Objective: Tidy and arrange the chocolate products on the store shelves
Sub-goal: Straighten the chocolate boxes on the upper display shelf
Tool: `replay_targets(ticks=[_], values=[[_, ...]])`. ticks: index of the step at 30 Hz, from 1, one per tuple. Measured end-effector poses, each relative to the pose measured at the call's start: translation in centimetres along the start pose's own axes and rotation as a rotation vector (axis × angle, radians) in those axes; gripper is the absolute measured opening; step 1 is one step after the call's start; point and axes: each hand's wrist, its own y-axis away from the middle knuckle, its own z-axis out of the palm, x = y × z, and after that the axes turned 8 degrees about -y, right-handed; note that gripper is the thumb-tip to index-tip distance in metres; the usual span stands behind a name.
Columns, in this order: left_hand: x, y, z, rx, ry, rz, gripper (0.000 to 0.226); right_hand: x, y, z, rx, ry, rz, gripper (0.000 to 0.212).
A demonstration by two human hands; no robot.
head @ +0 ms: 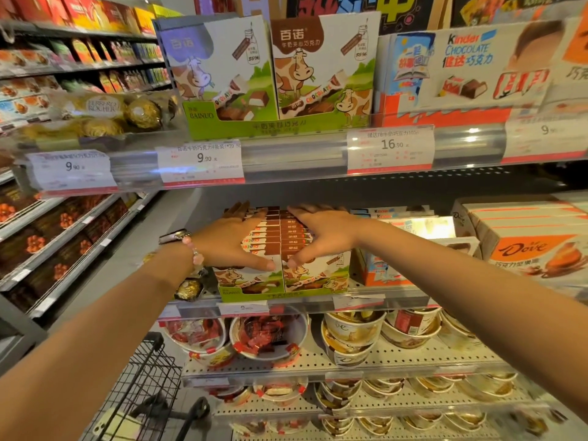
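Note:
Two rows of cow-print Bainuo chocolate boxes (280,232) stand in a green display tray (254,294) on the middle shelf. My left hand (234,241) lies flat over the left row, thumb against the front box. Over the right row lies my right hand (321,232), fingers straight, thumb down on the front box. Neither hand grips a box. On the shelf above stands a second Bainuo display (273,74).
Kinder boxes (413,243) and Dove boxes (534,246) sit right of the tray; a loose gold Ferrero ball (188,289) lies left of it. Chocolate tubs (270,338) fill the lower shelves. A black shopping cart (143,393) stands at lower left. Price tags (389,149) line the shelf rails.

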Motion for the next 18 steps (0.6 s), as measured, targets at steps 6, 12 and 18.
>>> replay_targets(ticks=[6,12,18], values=[[0.0,0.2,0.0,0.064,0.115,0.021,0.091,-0.3,0.4,0.1,0.042,-0.213,-0.007,0.114],[0.3,0.0,-0.7,-0.004,-0.003,0.026,0.117,-0.7,1.1,-0.6,0.018,-0.317,0.057,0.084],[1.8,-0.2,-1.5,0.082,0.145,0.013,0.13,1.5,3.7,-2.2,0.14,-0.578,0.027,0.062]])
